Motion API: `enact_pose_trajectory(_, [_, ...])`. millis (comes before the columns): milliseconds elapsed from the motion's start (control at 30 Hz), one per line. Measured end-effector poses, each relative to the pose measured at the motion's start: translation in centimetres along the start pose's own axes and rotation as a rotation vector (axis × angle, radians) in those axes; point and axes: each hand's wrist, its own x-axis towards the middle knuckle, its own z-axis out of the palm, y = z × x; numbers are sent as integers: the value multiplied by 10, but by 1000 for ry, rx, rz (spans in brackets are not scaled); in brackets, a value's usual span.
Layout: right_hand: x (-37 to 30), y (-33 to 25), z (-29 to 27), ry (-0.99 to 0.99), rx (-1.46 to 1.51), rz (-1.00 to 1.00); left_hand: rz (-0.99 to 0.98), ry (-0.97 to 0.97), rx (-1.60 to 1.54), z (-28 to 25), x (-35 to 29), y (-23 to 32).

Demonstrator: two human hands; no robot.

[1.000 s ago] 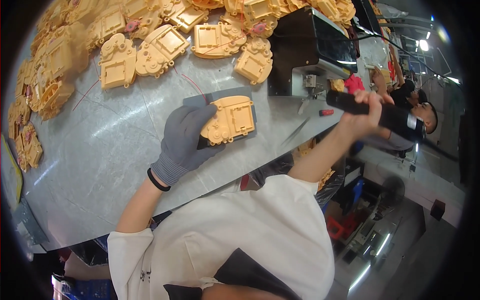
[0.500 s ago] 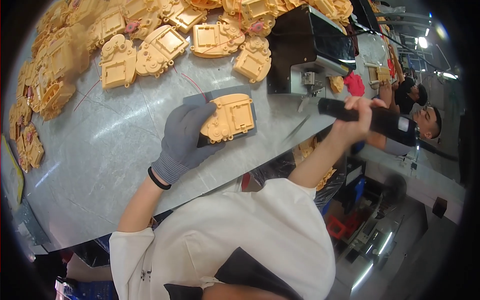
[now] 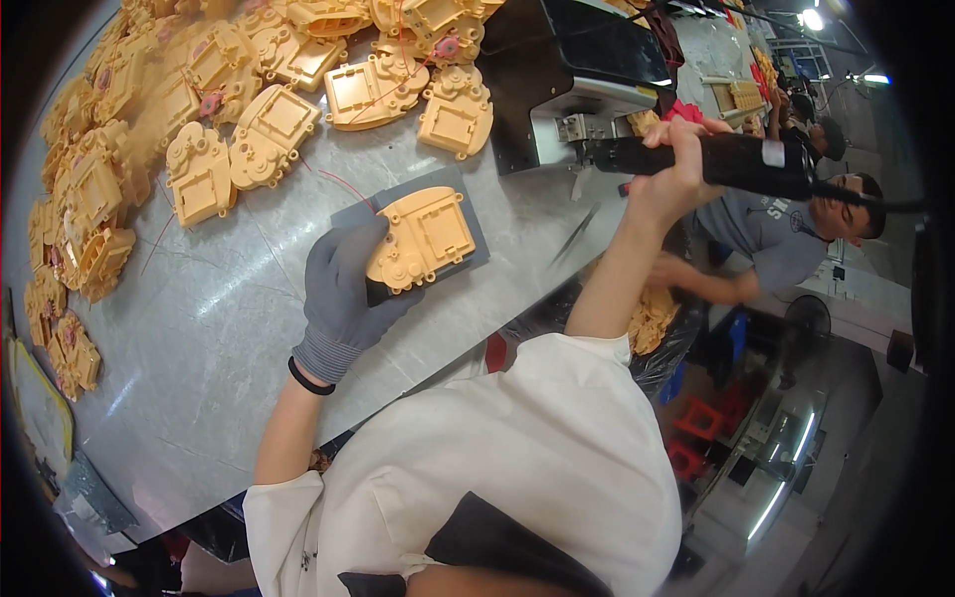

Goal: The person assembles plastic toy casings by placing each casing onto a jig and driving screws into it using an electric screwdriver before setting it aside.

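My left hand (image 3: 343, 284), in a grey knit glove, is closed round the left side of a yellow plastic housing (image 3: 428, 239). The housing rests on a dark grey block (image 3: 468, 261) and has a square recess; a thin red wire trails from its upper left. My bare right hand (image 3: 676, 164) is wrapped round a black electric screwdriver (image 3: 746, 164), held roughly level with its cable running right. The screwdriver's nose end is close to the metal outlet of a black box-shaped machine (image 3: 517, 90); I cannot tell whether they touch.
Many yellow housings (image 3: 199, 174) lie heaped along the far and left sides of the grey table (image 3: 239, 368). At the right, a co-worker in a grey shirt (image 3: 786, 239) reaches toward a black-lined container of yellow parts (image 3: 652, 318). A red stool (image 3: 698, 418) stands beyond.
My right hand has brought the screwdriver to the machine's outlet. My left hand keeps its hold on the housing. The view has shifted, and the co-worker's arm now reaches toward the yellow parts.
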Motion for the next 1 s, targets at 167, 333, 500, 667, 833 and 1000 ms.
enact_pose_trajectory(167, [3, -15, 5, -14, 147, -48, -6, -11, -6, -4, -3, -2])
enact_pose_trajectory(333, [5, -4, 5, -18, 72, -33, -34, -32, -9, -3, 0, -1])
enact_pose_trajectory(500, [-3, 0, 2, -10, 50, -3, -20, -25, -6, -1, 0, -2])
enact_pose_trajectory(667, [-3, 0, -2, 0, 65, -2, -40, -35, -15, -1, -2, -2])
enact_pose_trajectory(833, [-2, -4, -5, -6, 93, 10, -45, -31, -12, -1, -2, -2])
enact_pose_trajectory(1000, [-19, -27, -10, -7, 136, 36, 2, 130, -121, -8, 0, 6])
